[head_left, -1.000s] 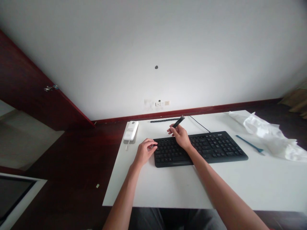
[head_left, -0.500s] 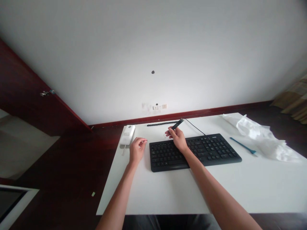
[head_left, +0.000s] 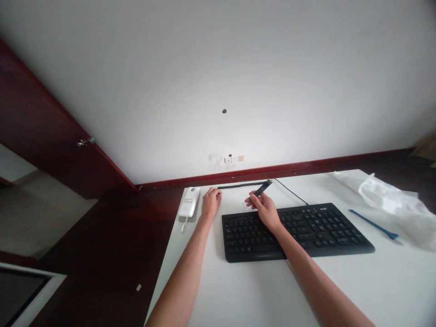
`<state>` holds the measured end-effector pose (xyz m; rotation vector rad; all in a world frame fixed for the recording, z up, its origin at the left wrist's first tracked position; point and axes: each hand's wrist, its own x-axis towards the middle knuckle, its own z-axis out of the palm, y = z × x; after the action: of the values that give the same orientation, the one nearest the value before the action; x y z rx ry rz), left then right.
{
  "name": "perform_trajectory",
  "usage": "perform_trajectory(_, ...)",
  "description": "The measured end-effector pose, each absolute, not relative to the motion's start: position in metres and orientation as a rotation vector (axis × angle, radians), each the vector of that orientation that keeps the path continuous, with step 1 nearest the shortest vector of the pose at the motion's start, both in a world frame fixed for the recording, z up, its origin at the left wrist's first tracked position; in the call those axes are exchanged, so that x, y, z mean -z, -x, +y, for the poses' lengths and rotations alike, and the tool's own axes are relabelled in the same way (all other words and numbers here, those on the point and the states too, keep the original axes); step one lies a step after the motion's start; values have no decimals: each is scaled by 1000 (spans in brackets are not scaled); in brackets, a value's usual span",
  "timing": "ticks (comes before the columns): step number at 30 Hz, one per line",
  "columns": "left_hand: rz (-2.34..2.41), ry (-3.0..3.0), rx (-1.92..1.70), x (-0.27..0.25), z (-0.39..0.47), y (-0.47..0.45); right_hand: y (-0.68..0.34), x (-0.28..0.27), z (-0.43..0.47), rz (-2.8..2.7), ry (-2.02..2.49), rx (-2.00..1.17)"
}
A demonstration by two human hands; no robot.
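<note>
A black keyboard [head_left: 293, 231] lies on the white table. Above its rear left part, my right hand [head_left: 264, 209] grips a short black stick-like object [head_left: 263, 187] with a pale tip, slanting up to the right; its exact kind is unclear. Something small and clear shows faintly under those fingers. My left hand [head_left: 211, 202] is closed beside the keyboard's far left corner, fingers curled inward, and what they hold, if anything, is hidden. Just left of it lies a white power-bank-like device [head_left: 189, 203] with a short strap. Behind both hands stretches a dark braided strip [head_left: 241, 185].
A thin black cable [head_left: 291, 190] runs from the keyboard to the table's back edge. On the right lie a blue slim tool [head_left: 373, 223] and a crumpled white plastic bag [head_left: 391, 200]. Beyond the table are a wall with sockets [head_left: 235, 159] and a dark red door [head_left: 61, 122].
My left hand has moved forward, from the keyboard's left side toward the braided strip, and its fingers curl more. My right hand still holds the black object. The whole view has shifted slightly.
</note>
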<state>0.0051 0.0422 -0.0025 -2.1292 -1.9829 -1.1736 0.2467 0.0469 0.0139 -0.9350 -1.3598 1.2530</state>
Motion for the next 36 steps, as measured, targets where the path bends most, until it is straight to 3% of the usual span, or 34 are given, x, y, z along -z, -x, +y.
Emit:
perform_trajectory(10, -2077, 2068, 1303, 11, 45, -1, -245, -19, 42, -1447, 1015, -1201)
perform_trajectory(36, -2140, 1999, 1191, 10, 54, 0, -246, -18, 44, -1362, 1012, -1273)
